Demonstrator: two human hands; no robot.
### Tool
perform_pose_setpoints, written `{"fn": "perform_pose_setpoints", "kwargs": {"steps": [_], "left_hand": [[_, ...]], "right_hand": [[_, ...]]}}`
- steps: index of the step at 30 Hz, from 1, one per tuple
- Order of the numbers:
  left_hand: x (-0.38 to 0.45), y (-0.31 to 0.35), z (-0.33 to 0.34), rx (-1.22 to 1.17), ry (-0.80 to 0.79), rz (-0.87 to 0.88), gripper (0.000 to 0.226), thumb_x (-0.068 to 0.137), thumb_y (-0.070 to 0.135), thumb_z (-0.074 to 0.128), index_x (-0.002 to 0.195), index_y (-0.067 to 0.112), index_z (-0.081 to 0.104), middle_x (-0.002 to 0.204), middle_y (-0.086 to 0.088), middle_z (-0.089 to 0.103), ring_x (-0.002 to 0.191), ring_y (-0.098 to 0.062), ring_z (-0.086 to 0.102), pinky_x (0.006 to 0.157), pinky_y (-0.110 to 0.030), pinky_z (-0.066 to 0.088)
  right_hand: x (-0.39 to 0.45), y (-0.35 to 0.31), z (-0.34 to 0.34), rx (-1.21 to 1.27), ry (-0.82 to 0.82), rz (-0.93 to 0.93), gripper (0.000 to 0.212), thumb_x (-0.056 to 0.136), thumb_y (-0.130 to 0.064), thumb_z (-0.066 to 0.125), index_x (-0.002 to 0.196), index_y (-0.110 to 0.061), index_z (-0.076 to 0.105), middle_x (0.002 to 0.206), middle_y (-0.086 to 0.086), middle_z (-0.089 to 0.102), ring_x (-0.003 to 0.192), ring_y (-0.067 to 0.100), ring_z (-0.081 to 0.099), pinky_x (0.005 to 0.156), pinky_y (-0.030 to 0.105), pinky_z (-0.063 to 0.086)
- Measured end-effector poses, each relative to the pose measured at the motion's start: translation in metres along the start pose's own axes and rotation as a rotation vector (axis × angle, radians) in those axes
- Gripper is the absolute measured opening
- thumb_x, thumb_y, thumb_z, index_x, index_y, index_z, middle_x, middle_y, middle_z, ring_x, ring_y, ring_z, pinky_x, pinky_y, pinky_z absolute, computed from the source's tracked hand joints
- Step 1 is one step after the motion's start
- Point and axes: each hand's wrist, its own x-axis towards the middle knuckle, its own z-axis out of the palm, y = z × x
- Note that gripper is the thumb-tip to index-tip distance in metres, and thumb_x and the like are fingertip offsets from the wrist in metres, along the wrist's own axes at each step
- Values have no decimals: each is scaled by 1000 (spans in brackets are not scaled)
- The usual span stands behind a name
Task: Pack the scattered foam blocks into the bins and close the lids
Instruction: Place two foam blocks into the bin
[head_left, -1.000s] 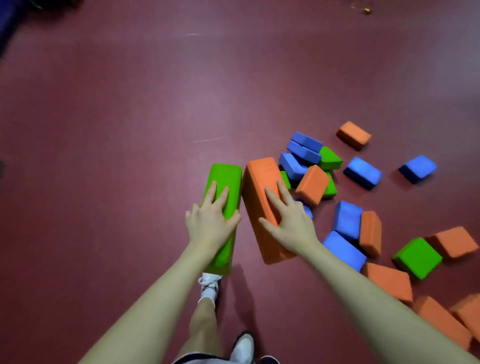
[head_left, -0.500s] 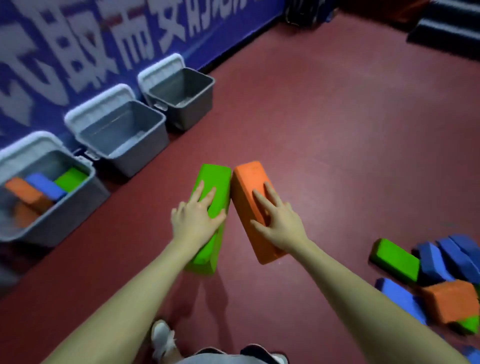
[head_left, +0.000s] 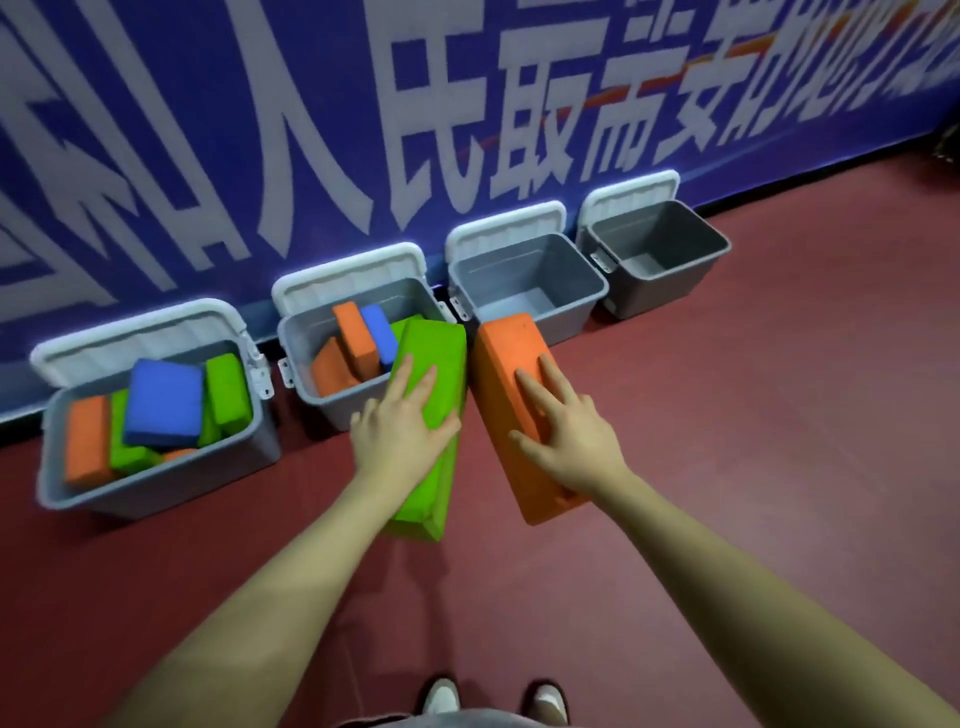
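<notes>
Left hand (head_left: 400, 431) grips a green block (head_left: 434, 364), right hand (head_left: 563, 428) an orange block (head_left: 506, 358), fingers spread across each, carried toward open bins (head_left: 524, 306) ahead.

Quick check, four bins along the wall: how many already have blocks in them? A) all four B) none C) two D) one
C: the far-left bin and the second bin hold orange, blue and green blocks, while the third bin and the far-right bin show bare grey floors. All four lids stand open.
</notes>
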Motion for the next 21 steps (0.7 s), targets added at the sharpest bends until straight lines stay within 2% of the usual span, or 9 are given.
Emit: {"fn": "perform_pose_setpoints", "kwargs": {"steps": [8, 16, 21], "left_hand": [[96, -54, -9, -25, 68, -186, 63, 85, 49, 61, 143, 36, 41, 158, 10, 20, 119, -37, 53, 98, -39, 40], [220, -58, 14, -52, 71, -293, 62, 91, 49, 53, 147, 33, 33, 160, 7, 12, 117, -42, 51, 100, -44, 39], [289, -56, 32, -84, 73, -324, 62, 92, 48, 52, 148, 33, 31, 160, 7, 10, 123, -39, 47, 103, -45, 37]], "right_hand": [[136, -36, 11, 3, -61, -112, 74, 87, -47, 60, 150, -39, 22, 161, -11, 4, 121, 38, 43, 87, 43, 46], [281, -11, 3, 42, -88, -166, 74, 86, -48, 60, 150, -38, 24, 161, -9, 6, 125, 37, 42, 91, 45, 46], [368, 2, 5, 23, -154, -202, 74, 87, -47, 60, 150, -38, 22, 161, -9, 4, 122, 37, 42, 91, 46, 46]]}}
